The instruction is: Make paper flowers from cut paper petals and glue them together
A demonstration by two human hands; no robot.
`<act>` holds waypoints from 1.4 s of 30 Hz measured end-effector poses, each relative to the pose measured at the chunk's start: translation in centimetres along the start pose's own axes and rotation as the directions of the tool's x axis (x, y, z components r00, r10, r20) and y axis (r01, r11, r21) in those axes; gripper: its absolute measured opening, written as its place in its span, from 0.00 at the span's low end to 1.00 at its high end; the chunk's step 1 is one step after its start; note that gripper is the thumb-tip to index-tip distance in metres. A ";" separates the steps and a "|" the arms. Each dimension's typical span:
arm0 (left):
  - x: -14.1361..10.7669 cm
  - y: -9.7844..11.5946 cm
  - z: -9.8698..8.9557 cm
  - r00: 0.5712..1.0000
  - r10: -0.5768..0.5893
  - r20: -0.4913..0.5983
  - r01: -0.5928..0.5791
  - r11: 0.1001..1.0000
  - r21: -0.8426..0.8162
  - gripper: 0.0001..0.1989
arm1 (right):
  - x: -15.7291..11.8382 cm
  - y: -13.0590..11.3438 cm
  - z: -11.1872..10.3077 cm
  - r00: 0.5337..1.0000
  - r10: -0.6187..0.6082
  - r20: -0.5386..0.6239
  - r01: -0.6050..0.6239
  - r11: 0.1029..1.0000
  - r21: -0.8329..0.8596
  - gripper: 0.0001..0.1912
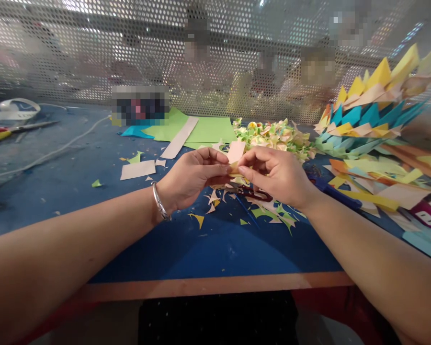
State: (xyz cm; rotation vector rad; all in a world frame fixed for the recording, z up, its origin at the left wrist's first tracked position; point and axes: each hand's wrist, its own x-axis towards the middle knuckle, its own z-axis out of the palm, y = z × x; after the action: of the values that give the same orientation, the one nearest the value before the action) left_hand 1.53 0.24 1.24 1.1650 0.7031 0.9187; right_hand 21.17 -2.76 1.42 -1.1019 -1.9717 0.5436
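Note:
Between my two hands is a small piece of yellow paper [234, 167], pinched from both sides. My left hand [191, 175], with a silver bangle at the wrist, grips its left end between thumb and fingers. From the right, my right hand [278, 175] holds the other end with thumb and forefinger. A pale pink paper strip [236, 151] shows just behind the fingertips; whether it touches them I cannot tell. Below the hands lie paper scraps [215, 197] and a dark red tool, partly hidden by my right hand, perhaps scissors [255, 193].
Green paper sheets [211, 129] and a pink strip [181, 136] lie behind. A heap of small paper pieces [273, 136] sits back right. Folded-paper tiers [369, 115] stand at right near loose strips [377, 187]. Scissors [7, 134] and a white cable [57, 152] are left. A perforated metal screen [93, 52] closes the back.

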 end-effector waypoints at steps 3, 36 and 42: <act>0.0 -0.1 0.1 0.999 0.027 -0.020 -0.027 0.999 0.032 0.10 | 0.0 0.0 0.0 1.000 0.010 0.014 -0.011 1.000 0.007 0.07; -0.9 -0.6 1.2 0.988 0.143 -0.057 -0.146 0.988 -0.044 0.15 | 0.2 -0.4 0.1 0.994 -0.050 -0.094 0.052 0.999 0.017 0.09; -0.9 -0.3 1.5 0.991 0.074 -0.111 -0.084 0.992 -0.091 0.13 | 0.0 -0.3 0.6 0.993 -0.087 -0.083 0.084 0.996 -0.036 0.08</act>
State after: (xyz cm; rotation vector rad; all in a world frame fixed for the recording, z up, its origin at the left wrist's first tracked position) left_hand 2.45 -1.28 1.33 1.0709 0.6956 1.0773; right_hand 20.54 -2.89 1.29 -1.0382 -1.9500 0.4135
